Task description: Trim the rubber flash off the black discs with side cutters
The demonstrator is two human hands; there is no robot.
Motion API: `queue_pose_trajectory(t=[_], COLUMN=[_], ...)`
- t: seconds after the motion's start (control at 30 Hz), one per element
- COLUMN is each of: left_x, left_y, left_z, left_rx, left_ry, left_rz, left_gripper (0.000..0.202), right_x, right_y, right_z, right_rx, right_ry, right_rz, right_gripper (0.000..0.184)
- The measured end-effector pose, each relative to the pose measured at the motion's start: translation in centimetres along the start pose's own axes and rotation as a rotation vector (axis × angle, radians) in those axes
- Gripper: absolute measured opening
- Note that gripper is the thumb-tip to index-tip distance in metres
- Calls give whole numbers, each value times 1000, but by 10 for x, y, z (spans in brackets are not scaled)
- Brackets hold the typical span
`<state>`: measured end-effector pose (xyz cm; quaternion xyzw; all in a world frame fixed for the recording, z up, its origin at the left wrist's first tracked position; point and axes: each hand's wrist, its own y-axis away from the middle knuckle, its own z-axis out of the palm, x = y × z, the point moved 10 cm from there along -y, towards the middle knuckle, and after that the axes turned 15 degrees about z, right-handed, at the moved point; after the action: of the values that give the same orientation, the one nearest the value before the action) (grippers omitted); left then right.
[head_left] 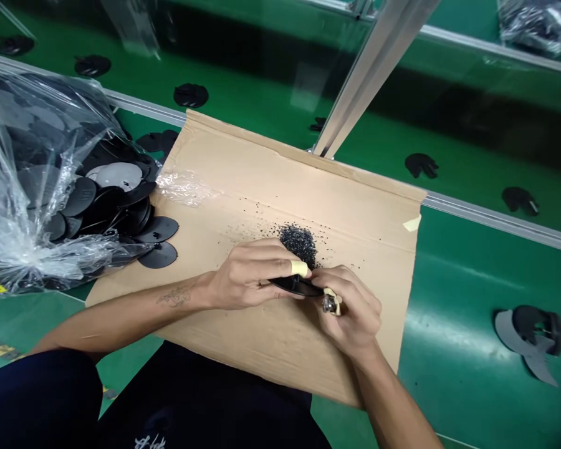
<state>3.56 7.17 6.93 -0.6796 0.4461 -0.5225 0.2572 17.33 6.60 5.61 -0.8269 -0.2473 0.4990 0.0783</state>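
Observation:
My left hand (250,274) is closed on a thin black plastic disc (295,285), held edge-on over a sheet of brown cardboard (308,193); its fingertip wears a yellow tape wrap. My right hand (353,308) is closed around a small metal-tipped tool (331,303) pressed against the disc's right edge. Just beyond my fingers lies a small heap of black shavings (299,242), with specks scattered over the cardboard.
A clear plastic bag (32,181) at the left spills several black discs (156,243) onto the cardboard. More black parts lie on the green conveyor belt (472,293), with grey ones (528,337) at the right. A slanted aluminium post (369,68) rises behind.

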Motion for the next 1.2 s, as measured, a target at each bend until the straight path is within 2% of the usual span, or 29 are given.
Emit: queue_pose_trajectory(t=[0.2, 0.4, 0.63, 0.77, 0.93, 1.2], left_x=[4, 2, -13, -14, -14, -14], left_y=[2, 1, 7, 5, 5, 7], left_z=[0, -1, 4, -3, -1, 8], left_rx=[-19, -12, -89, -91, -140, -252], left_ry=[-45, -67, 5, 1, 6, 7], left_rz=[38, 8, -118, -95, -83, -96], left_gripper=[16, 14, 20, 21, 18, 16], right_x=[0, 3, 12, 18, 15, 12], right_y=[-2, 0, -7, -15, -11, -6], right_z=[1, 2, -4, -11, -2, 2], right_rx=[-10, -16, -26, -37, -68, -70], right_ry=[-6, -26, -114, 22, 318, 430], right_rz=[23, 45, 135, 166, 57, 2], right_gripper=[28, 28, 26, 25, 30, 25])
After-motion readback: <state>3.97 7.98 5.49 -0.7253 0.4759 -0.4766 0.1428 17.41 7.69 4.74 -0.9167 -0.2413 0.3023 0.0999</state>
